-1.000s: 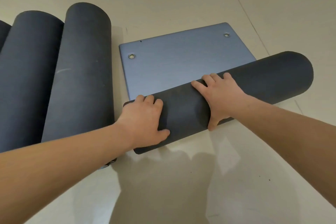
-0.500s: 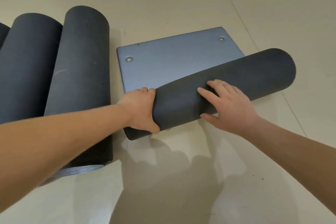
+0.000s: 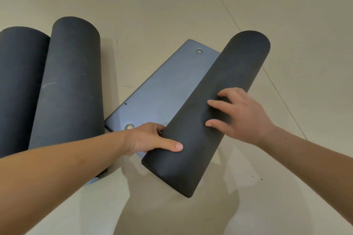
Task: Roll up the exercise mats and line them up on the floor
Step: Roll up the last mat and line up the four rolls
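1. Since the earlier frames the half-rolled mat (image 3: 206,112) has been swung from lying nearly crosswise to a steep diagonal, and its flat tail (image 3: 168,86) has been turned with it; less of the tail is left showing.
2. The left hand (image 3: 150,139) is wrapped on the near end of the roll: the thumb (image 3: 172,146) is laid across the dark outer face, while the other fingers are tucked behind the roll's left side, so the roll is gripped.
3. The right hand (image 3: 238,114) is spread open on top of the roll, fingers splayed and pressed flat, nothing clasped.
4. The step in hand is judged to be the rolling of this last mat, nearly finished; the remaining tail, with its two metal eyelets (image 3: 129,126), has yet to be taken in.
5. Next, the roll would need to be pushed evenly over the tail and then laid parallel beside the two finished rolls (image 3: 70,86) at the left of the floor (image 3: 152,2).
6. The mats appear to be matte, dark foam, finely textured outside and smoother grey-blue inside, formed into thick cylinders; the floor is pale and glossy tile.
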